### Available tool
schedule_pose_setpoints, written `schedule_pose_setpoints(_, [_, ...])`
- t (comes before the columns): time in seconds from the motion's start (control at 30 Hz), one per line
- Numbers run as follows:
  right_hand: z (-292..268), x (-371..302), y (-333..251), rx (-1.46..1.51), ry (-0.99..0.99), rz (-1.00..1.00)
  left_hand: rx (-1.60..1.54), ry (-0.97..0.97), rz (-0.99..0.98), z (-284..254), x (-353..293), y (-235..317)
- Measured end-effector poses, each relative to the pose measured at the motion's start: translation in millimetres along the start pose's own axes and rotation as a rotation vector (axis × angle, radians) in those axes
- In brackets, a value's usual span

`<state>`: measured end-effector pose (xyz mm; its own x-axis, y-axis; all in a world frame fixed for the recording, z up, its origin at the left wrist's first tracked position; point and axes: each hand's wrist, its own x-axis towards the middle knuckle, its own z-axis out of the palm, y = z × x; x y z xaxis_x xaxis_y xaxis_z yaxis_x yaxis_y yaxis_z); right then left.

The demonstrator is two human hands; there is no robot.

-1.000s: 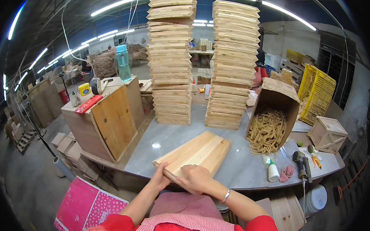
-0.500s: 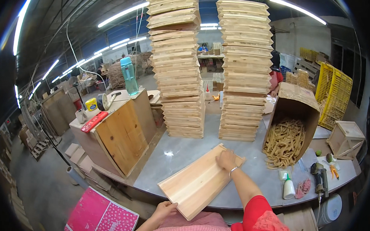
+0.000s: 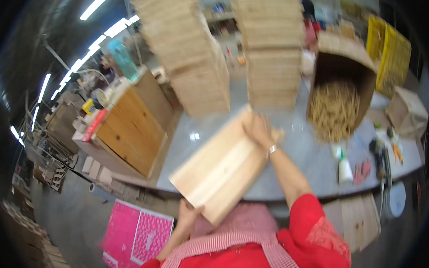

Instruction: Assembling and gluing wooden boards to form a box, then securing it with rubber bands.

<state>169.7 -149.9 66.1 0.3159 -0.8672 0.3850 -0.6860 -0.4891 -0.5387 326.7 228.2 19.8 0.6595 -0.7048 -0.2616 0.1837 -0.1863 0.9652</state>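
Note:
A pale wooden board (image 3: 222,170) made of joined strips lies slantwise before me, its near end reaching past the table's front edge. My right hand (image 3: 260,131) is closed over the far end, the fingers bent onto the wood and smeared by motion. At the near left corner my left hand (image 3: 188,214) pinches the edge, with the thumb on top. Beyond the board rise two tall stacks of wooden pieces, the left stack (image 3: 184,61) and the right stack (image 3: 272,64).
An open cardboard box (image 3: 345,51) of tan curled strips stands on the grey table (image 3: 294,171). Right of it are a white glue bottle (image 3: 344,169), a pink cloth (image 3: 362,171) and a dark air tool (image 3: 381,158). A wooden cabinet (image 3: 131,130) flanks the left; a pink carton (image 3: 136,233) sits below.
The view has dipped, so the table and stacks sit higher in the picture, and it is blurred. Both hands keep their hold on the board, which appears slightly larger.

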Motion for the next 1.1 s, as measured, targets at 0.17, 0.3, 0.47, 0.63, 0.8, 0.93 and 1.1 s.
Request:
schedule_pose_setpoints(0.17, [-34.4, 0.1, -34.2, 0.459, 0.215, -0.050, -0.005, -0.028, 0.119, -25.0, -12.8, 70.9])
schedule_pose_setpoints(0.3, [-19.3, -21.5, 9.9, 0.734, 0.134, -0.014, 0.303, -0.058, 0.646, -35.2, 10.4, 69.4])
schedule_pose_setpoints(0.47, [-17.2, -92.4, 64.6, 0.508, 0.244, -0.030, 0.961, -0.172, 1.328, -38.1, 39.6, 59.7])
schedule_pose_setpoints(0.63, [-25.9, -118.0, 77.9, 0.292, 0.226, 0.040, 1.170, -0.360, 1.285, -52.9, 47.0, 42.8])
schedule_pose_setpoints(0.8, [-18.4, -111.1, 79.1, 0.207, 0.227, -0.042, 1.385, -0.350, 1.157, -64.9, 34.0, 27.8])
schedule_pose_setpoints(0.93, [-7.0, -106.7, 64.2, 0.143, 0.176, -0.026, 1.357, -0.300, 1.114, -65.1, 31.3, 9.9])
schedule_pose_setpoints(1.1, [7.2, -113.8, 59.4, 0.125, 0.115, -0.050, 1.321, -0.374, 1.092, -49.5, 44.2, 22.0])
